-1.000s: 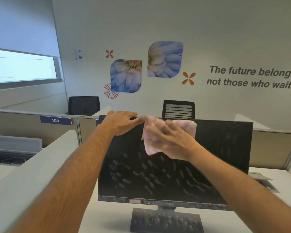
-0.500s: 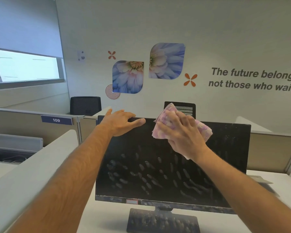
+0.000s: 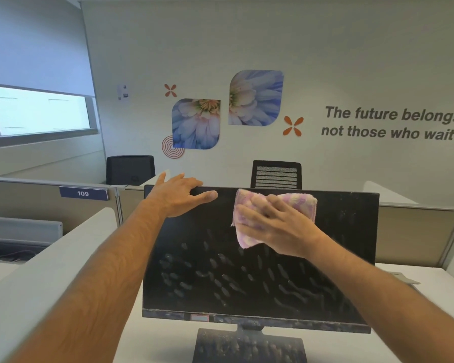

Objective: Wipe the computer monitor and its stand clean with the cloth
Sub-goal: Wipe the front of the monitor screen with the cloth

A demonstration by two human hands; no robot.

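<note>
A black computer monitor [image 3: 346, 258] stands on a white desk, its dark screen covered with pale dusty smears. Its flat stand base [image 3: 249, 347], also dusty, sits below the bottom bezel. My left hand [image 3: 178, 195] grips the monitor's top edge near the left corner, fingers over the back and thumb on the front. My right hand [image 3: 275, 229] presses a pink and white cloth [image 3: 247, 203] flat against the upper middle of the screen, just under the top edge.
A white desk [image 3: 419, 281] carries the monitor, with a white partition [image 3: 50, 268] on the left. Beige cubicle dividers [image 3: 32, 205] run behind, one labelled 109. Two black office chairs [image 3: 275, 174] stand by the far wall. A grey object [image 3: 406, 279] lies right of the monitor.
My right hand lifted the cloth above the monitor's top edge, then brought it down onto the upper screen, further right than a second ago. My left hand kept its hold on the top edge.
</note>
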